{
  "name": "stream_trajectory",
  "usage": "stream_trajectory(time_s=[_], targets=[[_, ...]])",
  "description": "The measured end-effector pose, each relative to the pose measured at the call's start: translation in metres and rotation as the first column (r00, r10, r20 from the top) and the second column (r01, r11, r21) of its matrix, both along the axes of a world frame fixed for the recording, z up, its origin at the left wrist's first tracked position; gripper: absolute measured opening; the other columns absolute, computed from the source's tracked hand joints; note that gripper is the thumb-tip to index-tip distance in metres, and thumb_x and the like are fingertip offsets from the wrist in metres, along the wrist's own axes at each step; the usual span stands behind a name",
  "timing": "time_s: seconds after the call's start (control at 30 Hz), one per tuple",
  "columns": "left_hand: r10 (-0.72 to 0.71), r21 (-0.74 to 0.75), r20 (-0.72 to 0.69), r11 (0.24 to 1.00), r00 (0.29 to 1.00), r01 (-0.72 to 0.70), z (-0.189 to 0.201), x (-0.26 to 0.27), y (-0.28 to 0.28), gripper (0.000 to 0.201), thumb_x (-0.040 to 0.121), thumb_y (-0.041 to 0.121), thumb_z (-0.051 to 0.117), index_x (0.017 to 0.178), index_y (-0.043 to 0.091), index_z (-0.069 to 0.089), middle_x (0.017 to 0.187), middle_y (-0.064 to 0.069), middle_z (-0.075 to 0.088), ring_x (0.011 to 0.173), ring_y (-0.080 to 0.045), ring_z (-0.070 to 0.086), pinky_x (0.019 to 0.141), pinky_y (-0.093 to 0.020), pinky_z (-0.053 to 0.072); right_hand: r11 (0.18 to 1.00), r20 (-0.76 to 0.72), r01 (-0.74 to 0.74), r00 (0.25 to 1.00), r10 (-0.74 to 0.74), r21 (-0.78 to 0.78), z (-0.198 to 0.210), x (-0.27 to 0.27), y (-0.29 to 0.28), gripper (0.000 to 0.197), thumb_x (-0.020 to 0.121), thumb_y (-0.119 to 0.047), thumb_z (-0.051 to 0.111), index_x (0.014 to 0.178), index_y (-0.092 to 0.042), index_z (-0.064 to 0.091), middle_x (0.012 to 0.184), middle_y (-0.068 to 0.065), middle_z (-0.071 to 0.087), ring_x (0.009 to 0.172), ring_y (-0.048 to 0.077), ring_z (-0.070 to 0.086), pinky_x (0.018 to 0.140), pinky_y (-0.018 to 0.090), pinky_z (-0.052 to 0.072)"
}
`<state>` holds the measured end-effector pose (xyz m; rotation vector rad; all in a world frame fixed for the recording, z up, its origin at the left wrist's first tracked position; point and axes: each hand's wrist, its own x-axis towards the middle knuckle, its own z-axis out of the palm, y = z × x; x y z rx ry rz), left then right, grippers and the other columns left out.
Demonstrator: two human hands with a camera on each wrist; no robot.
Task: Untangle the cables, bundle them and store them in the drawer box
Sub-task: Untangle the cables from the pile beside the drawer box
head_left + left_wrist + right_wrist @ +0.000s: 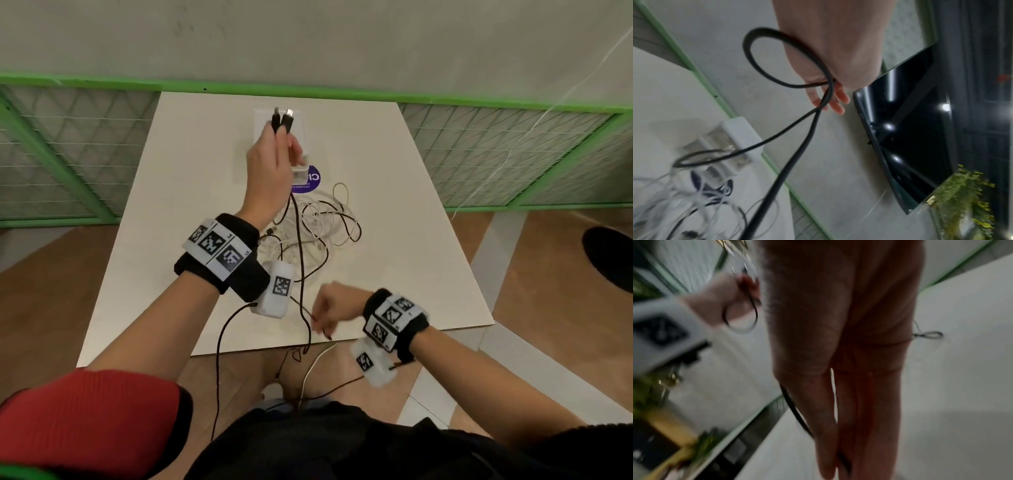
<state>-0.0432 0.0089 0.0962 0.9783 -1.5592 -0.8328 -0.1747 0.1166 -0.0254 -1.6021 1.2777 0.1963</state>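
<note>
We see one white table (pixel 394 222) filling the middle of the head view, with bare surface along its left and right sides and wood floor beyond both edges. One clear drawer box (pixel 301 169) sits at the upper centre, near the far edge. Just below it lies one tangle of white cables (pixel 322 226), how many we cannot count. One black cable (pixel 300 260) runs from the upper centre down over the near edge. Our left hand (pixel 270 168), raised at upper centre, grips its two plugs (pixel 282 120) side by side. Our right hand (pixel 330 310), lower centre, pinches the same cable between fingertips near the table's near edge.
</note>
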Motion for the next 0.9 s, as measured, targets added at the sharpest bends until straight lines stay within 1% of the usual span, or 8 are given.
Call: stream_trajectory(time_s=[0.07,0.17,0.33,0.43,0.5,0.6,0.7,0.9], targets=[[-0.031,-0.025,-0.084,0.999,0.996,0.029,0.016,0.001,0.011,0.028,0.101,0.013,0.026,0.079,0.025,0.038,0.068,0.005,0.048,0.048,-0.003,0.048,0.051,-0.014,0.041,0.983,-0.152,-0.133,0.977,0.151,0.123,-0.022,0.006,0.023,0.020,0.078,-0.014,0.072,0.090,0.002,0.071,0.079,0.013,0.073,0.051,0.000,0.058,0.066,0.020,0.051],[-0.065,-0.012,-0.153,0.998,0.986,0.064,0.032,0.000,0.021,0.024,0.100,0.018,0.026,0.079,0.023,0.039,0.062,0.007,0.038,0.047,-0.002,0.033,0.046,-0.020,0.031,0.965,-0.352,-0.215,0.900,0.256,0.153,-0.032,0.002,0.035,0.031,0.073,-0.018,0.077,0.096,0.002,0.069,0.082,0.011,0.069,0.071,0.019,0.063,0.074,0.029,0.052],[-0.206,0.099,-0.169,0.969,0.964,0.224,0.036,-0.005,0.036,0.027,0.102,0.017,0.026,0.078,0.018,0.037,0.062,0.005,0.031,0.049,-0.009,0.024,0.046,-0.027,0.025,0.994,-0.468,0.099,0.877,-0.108,-0.044,0.007,-0.051,0.003,0.033,0.076,-0.012,0.073,0.104,0.004,0.065,0.099,0.016,0.069,0.085,0.022,0.063,0.067,0.030,0.053],[-0.249,0.120,-0.180,0.955,0.952,0.273,0.039,-0.012,0.043,0.030,0.103,0.015,0.025,0.075,0.017,0.033,0.062,0.001,0.025,0.047,-0.010,0.020,0.044,-0.023,0.024,0.775,-0.230,0.336,0.825,-0.517,-0.536,0.019,-0.065,-0.025,0.038,0.081,-0.016,0.067,0.116,-0.004,0.060,0.111,0.014,0.065,0.102,0.027,0.060,0.090,0.035,0.048],[-0.263,0.131,-0.187,0.948,0.947,0.289,0.041,-0.018,0.045,0.030,0.103,0.015,0.025,0.073,0.017,0.031,0.063,0.001,0.024,0.044,-0.007,0.019,0.043,-0.020,0.024,0.656,-0.014,0.429,0.831,-0.557,-0.621,0.019,-0.050,-0.040,0.046,0.085,-0.021,0.063,0.127,-0.007,0.051,0.119,0.014,0.060,0.110,0.028,0.055,0.093,0.033,0.041],[-0.267,0.151,-0.184,0.943,0.946,0.295,0.041,-0.024,0.045,0.031,0.103,0.014,0.024,0.072,0.017,0.030,0.063,0.001,0.023,0.042,-0.005,0.020,0.042,-0.016,0.027,0.783,-0.082,0.400,0.866,-0.493,-0.477,-0.001,-0.025,-0.054,0.054,0.091,-0.027,0.055,0.137,-0.005,0.037,0.135,0.021,0.045,0.123,0.033,0.045,0.100,0.037,0.036],[-0.261,0.166,-0.204,0.941,0.944,0.296,0.038,-0.028,0.047,0.031,0.103,0.014,0.024,0.073,0.016,0.030,0.064,0.000,0.024,0.044,-0.006,0.019,0.042,-0.018,0.024,0.845,-0.156,0.379,0.874,-0.461,-0.376,-0.028,-0.021,-0.051,0.048,0.092,-0.025,0.054,0.133,-0.003,0.044,0.132,0.021,0.049,0.120,0.033,0.048,0.097,0.035,0.038],[-0.117,0.126,-0.144,0.983,0.983,0.135,0.035,-0.027,0.043,0.027,0.103,0.015,0.027,0.079,0.018,0.040,0.064,0.006,0.034,0.047,-0.001,0.031,0.046,-0.013,0.029,0.675,0.012,0.474,0.823,-0.568,-0.566,-0.023,-0.031,-0.043,0.030,0.094,-0.024,0.053,0.087,0.000,0.069,0.096,0.017,0.061,0.093,0.031,0.055,0.080,0.034,0.039]])
